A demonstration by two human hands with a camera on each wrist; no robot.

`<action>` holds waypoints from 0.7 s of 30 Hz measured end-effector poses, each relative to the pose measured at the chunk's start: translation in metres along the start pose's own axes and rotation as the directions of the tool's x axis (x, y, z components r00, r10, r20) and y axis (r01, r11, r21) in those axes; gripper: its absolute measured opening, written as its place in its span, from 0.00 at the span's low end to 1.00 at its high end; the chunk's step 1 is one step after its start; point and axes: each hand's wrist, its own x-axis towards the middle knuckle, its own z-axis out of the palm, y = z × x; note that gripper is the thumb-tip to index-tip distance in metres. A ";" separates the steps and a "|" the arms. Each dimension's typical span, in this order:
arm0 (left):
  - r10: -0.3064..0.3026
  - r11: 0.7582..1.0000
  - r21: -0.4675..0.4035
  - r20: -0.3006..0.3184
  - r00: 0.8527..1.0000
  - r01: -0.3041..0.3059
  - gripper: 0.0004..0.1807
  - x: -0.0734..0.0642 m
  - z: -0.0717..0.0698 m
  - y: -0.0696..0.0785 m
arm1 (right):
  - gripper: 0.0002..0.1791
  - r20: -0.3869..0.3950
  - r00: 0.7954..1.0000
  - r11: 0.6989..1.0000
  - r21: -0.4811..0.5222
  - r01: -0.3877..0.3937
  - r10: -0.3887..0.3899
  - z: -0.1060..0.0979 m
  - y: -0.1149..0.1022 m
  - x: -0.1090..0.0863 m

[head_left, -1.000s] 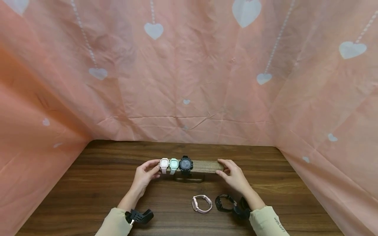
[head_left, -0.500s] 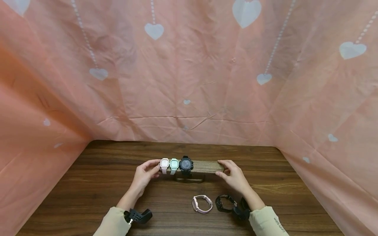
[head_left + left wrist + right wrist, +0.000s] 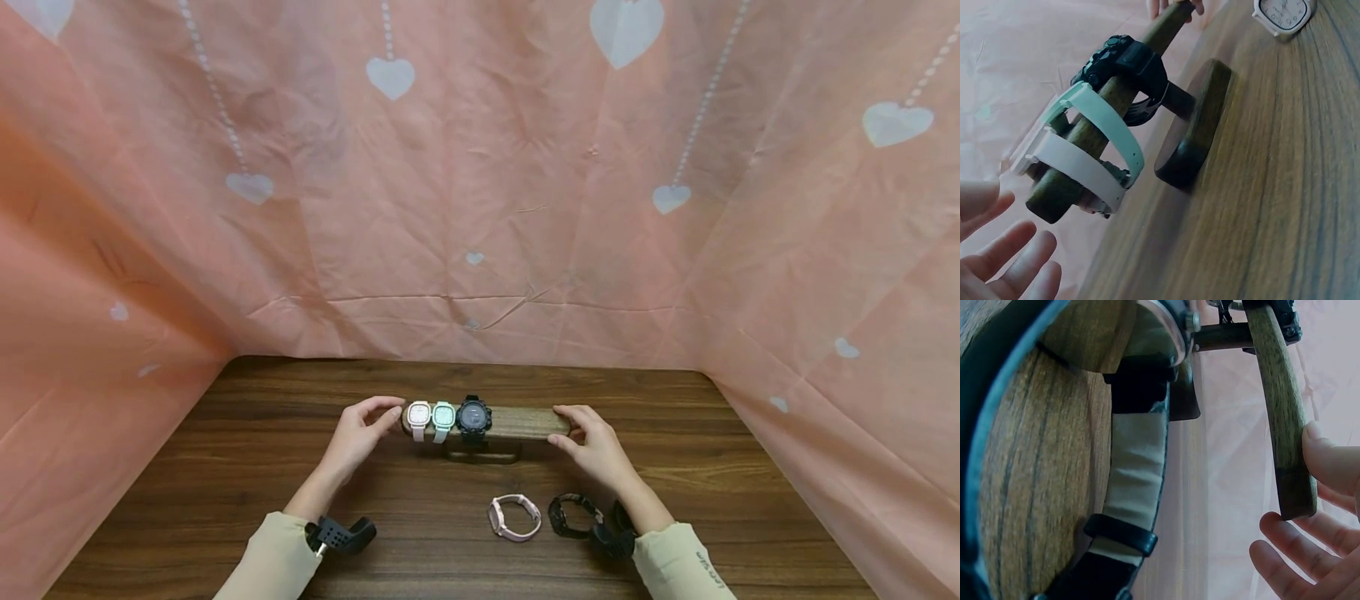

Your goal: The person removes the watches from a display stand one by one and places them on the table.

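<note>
A wooden watch stand (image 3: 527,423) carries three watches side by side on its bar: a pale pink watch (image 3: 419,415), a mint green watch (image 3: 443,416) and a chunky black watch (image 3: 474,417). My right hand (image 3: 597,447) grips the bar's right end, thumb on the near side and fingers around the far side and end. At the other end, my left hand (image 3: 352,435) is spread beside the bar. The left wrist view shows a gap between the left fingers (image 3: 1013,253) and the bar's end. Both straps loop around the bar there, pink outermost.
On the table (image 3: 420,533) in front of the stand lies another pale pink watch (image 3: 495,518). A dark watch (image 3: 557,518) lies right of it, below my right forearm, and looms large in the right wrist view. A pink heart-patterned curtain (image 3: 480,208) encloses the back and sides.
My left hand has let go of the bar's left end and drawn back slightly to the left. The right hand keeps its grip, and the stand stays almost where it was.
</note>
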 end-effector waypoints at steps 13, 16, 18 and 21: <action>0.157 0.975 0.138 0.139 0.978 -0.176 0.17 0.004 -0.001 0.014 | 0.24 -0.007 1.000 1.000 -0.005 0.025 -0.025 0.001 0.001 0.000; 0.216 0.955 0.168 0.179 0.960 -0.246 0.20 0.011 0.001 -0.001 | 0.24 -0.014 0.999 0.999 -0.015 0.036 -0.036 0.001 0.001 0.000; 0.238 0.941 0.194 0.200 0.950 -0.276 0.23 0.012 0.002 -0.001 | 0.24 -0.020 0.999 0.999 -0.020 0.045 -0.045 0.002 0.001 0.000; 0.252 0.918 0.251 0.230 0.940 -0.307 0.26 0.013 0.005 -0.001 | 0.24 -0.024 0.999 0.999 -0.027 0.046 -0.047 0.003 0.002 0.000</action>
